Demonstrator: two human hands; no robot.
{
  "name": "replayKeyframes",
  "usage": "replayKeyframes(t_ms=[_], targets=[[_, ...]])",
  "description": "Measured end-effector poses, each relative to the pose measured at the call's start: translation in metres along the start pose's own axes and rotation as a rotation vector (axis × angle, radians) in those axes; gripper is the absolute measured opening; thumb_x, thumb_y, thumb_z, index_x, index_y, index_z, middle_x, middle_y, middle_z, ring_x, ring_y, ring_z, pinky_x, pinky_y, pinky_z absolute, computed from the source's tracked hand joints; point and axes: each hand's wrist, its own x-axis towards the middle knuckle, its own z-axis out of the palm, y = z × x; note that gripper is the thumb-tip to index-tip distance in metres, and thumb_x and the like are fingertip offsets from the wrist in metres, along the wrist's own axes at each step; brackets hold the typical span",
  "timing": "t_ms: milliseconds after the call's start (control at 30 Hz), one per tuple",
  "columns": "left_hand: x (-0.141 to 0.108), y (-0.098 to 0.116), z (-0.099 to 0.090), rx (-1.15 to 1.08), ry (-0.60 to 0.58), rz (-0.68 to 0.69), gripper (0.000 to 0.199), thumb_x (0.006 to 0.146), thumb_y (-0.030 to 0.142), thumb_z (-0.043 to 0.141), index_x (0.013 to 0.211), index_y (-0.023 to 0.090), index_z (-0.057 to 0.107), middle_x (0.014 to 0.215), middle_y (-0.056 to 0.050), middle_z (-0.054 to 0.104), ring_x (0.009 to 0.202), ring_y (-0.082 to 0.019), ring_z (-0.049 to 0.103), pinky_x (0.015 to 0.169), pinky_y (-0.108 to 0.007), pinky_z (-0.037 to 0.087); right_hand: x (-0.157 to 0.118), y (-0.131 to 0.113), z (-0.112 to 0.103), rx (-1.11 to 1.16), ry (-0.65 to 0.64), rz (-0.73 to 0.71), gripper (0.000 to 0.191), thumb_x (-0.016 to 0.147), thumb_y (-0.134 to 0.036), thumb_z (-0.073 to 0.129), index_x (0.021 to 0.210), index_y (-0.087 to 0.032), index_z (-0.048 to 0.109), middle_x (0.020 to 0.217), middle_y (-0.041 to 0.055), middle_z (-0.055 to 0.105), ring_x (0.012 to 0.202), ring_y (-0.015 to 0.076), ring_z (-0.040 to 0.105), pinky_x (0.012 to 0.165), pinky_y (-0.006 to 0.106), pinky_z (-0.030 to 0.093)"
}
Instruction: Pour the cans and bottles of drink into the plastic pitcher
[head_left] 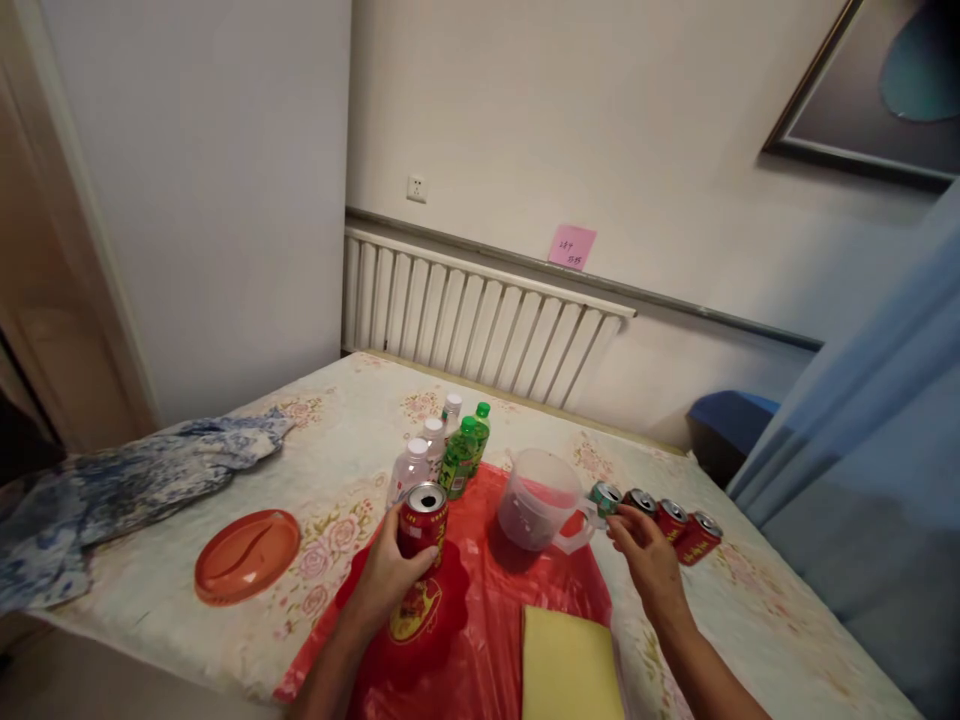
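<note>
My left hand (396,562) is wrapped round a red can (424,520), its top open, above a red scalloped tray (442,620). At the right, my right hand (642,545) has its fingers by a green can (604,497); whether they grip it is not clear. Beside that can stand a dark can (640,500) and two red cans (697,538). A clear plastic jug (538,505) with its handle to the right stands between my hands on red plastic sheeting (499,600). Behind my left hand are white-capped bottles (412,468) and green bottles (459,460).
A yellow cloth (571,665) lies at the front of the sheeting. An orange lid (247,556) rests on the floral tablecloth (337,400) at the left, near blue-and-white fabric (172,480). A radiator (480,315) is behind the table.
</note>
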Motion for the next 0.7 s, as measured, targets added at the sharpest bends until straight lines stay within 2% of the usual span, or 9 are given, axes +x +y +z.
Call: replayKeyframes(t_ms=[67,100,200,267,367,500,600,700], targets=[[0.006,-0.004,0.0,-0.037,-0.024,-0.008,0.066,0.062,0.025,0.066,0.125,0.019,0.049,0.123,-0.011,0.068,0.113,-0.028,0.065,0.099,-0.038,0.049,0.003,0.013,0.001,-0.016,0.037,0.006,0.065,0.058,-0.059,0.076,0.107,-0.018,0.065,0.098,0.0102,0.075,0.096,0.0306,0.068,0.084,0.044,0.055],[0.007,-0.007,0.0,-0.055,-0.038,-0.017,0.067,0.062,0.025,0.066,0.126,0.019,0.048,0.125,-0.011,0.067,0.114,-0.028,0.064,0.1,-0.038,0.049,0.004,0.018,0.003,-0.014,0.011,0.019,0.066,0.058,-0.059,0.076,0.109,-0.018,0.065,0.104,0.011,0.074,0.101,0.0314,0.067,0.086,0.043,0.054],[0.011,-0.02,-0.001,-0.073,-0.083,-0.044,0.072,0.062,0.024,0.066,0.131,0.019,0.046,0.131,-0.011,0.063,0.122,-0.029,0.059,0.105,-0.04,0.045,0.002,0.028,0.013,0.053,-0.194,0.054,0.06,0.064,-0.059,0.076,0.108,-0.019,0.068,0.109,0.011,0.073,0.106,0.0313,0.066,0.088,0.042,0.053],[0.014,-0.03,-0.001,-0.07,-0.12,-0.04,0.074,0.063,0.023,0.067,0.133,0.019,0.044,0.133,-0.011,0.062,0.125,-0.029,0.057,0.107,-0.041,0.043,0.003,0.034,0.021,0.104,-0.296,0.055,0.051,0.067,-0.058,0.075,0.101,-0.019,0.071,0.101,0.0099,0.075,0.098,0.0295,0.067,0.088,0.041,0.053],[0.019,-0.039,-0.003,-0.07,-0.189,-0.006,0.074,0.064,0.02,0.067,0.134,0.02,0.043,0.136,-0.011,0.059,0.126,-0.028,0.056,0.109,-0.041,0.042,0.007,0.042,0.031,0.19,-0.299,0.069,0.043,0.068,-0.06,0.074,0.082,-0.019,0.07,0.081,0.006,0.072,0.078,0.0244,0.066,0.075,0.037,0.052],[0.02,-0.04,-0.008,-0.057,-0.218,-0.001,0.074,0.063,0.017,0.067,0.133,0.02,0.043,0.137,-0.011,0.059,0.127,-0.029,0.055,0.109,-0.04,0.042,0.012,0.04,0.045,0.356,-0.315,0.082,0.041,0.068,-0.058,0.073,0.059,-0.022,0.054,0.054,-0.0034,0.051,0.053,0.0152,0.049,0.059,0.031,0.045],[0.02,-0.038,-0.011,-0.038,-0.206,-0.003,0.074,0.061,0.016,0.068,0.132,0.018,0.046,0.134,-0.011,0.061,0.128,-0.031,0.054,0.11,-0.043,0.04,0.014,0.034,0.055,0.379,-0.303,0.075,0.045,0.067,-0.053,0.074,0.054,-0.024,0.043,0.047,-0.0083,0.035,0.046,0.011,0.034,0.052,0.028,0.038],[0.019,-0.039,-0.013,-0.023,-0.228,0.001,0.073,0.061,0.015,0.067,0.131,0.019,0.046,0.135,-0.011,0.06,0.127,-0.031,0.054,0.11,-0.044,0.039,0.015,0.028,0.063,0.382,-0.263,0.07,0.044,0.067,-0.05,0.074,0.054,-0.023,0.041,0.047,-0.0091,0.033,0.045,0.0096,0.029,0.05,0.026,0.033]])
